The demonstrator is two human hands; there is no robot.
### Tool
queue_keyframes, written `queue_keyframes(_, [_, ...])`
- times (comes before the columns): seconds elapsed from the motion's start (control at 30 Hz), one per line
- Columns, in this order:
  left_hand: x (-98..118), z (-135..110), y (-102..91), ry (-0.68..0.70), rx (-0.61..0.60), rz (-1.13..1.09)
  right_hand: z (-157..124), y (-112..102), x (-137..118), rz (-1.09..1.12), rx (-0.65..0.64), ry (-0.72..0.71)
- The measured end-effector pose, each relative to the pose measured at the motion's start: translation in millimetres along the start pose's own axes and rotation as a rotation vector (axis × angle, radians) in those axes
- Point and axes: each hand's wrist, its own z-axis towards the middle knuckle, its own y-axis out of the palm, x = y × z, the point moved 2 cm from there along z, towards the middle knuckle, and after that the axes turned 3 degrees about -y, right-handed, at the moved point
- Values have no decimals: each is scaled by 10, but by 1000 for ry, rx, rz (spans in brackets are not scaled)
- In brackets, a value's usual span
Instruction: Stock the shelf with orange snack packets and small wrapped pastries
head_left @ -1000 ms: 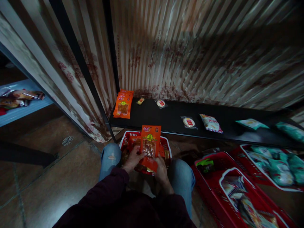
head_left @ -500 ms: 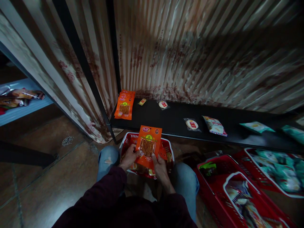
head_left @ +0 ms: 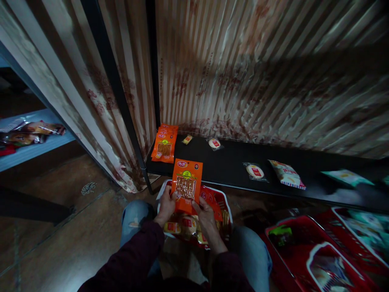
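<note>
An orange snack packet (head_left: 187, 184) with a clear window showing brown sticks is held upright between my two hands. My left hand (head_left: 167, 205) pinches its left edge, thumb on the front. Its lower right corner is gripped by my right hand (head_left: 206, 215). Below sits a red basket (head_left: 227, 202) with a white rim, between my knees, holding another orange packet (head_left: 212, 200) and several small yellow-wrapped snacks (head_left: 188, 223). Ahead, on the left end of the black shelf, lies a stack of matching orange packets (head_left: 164, 144).
Along the black shelf (head_left: 225, 162) lie a small yellow packet (head_left: 187, 139), two round wrapped snacks (head_left: 254, 171), a white-and-red bag (head_left: 287, 174) and a green packet (head_left: 348, 177). More red baskets (head_left: 282, 259) stand at right. A black post (head_left: 112, 77) rises at left before the curtain (head_left: 212, 73).
The orange packet has moved slightly up and forward, nearer the shelf edge, with both hands still on it. The camera view has shifted, and more of the basket's contents show.
</note>
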Motion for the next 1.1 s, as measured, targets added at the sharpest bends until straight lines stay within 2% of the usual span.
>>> queue_keyframes(0.27, [142,205,-118,54,70,117,264,132,25,-43,30,16])
queue_keyframes(0.53, [234,507,-208,5,140,333,527,346,-23,-222,-1,-62])
queue_keyframes(0.83, [329,849,-320,-30,201,470,895,552,45,-271,-44,-149])
queue_keyframes(0.97, [352,935,-339,-19,210,507,1016,631,51,-347,-37,-166])
queue_keyframes(1.1, [351,983,-346,-24,247,526,1131,664,89,-332,-47,-172])
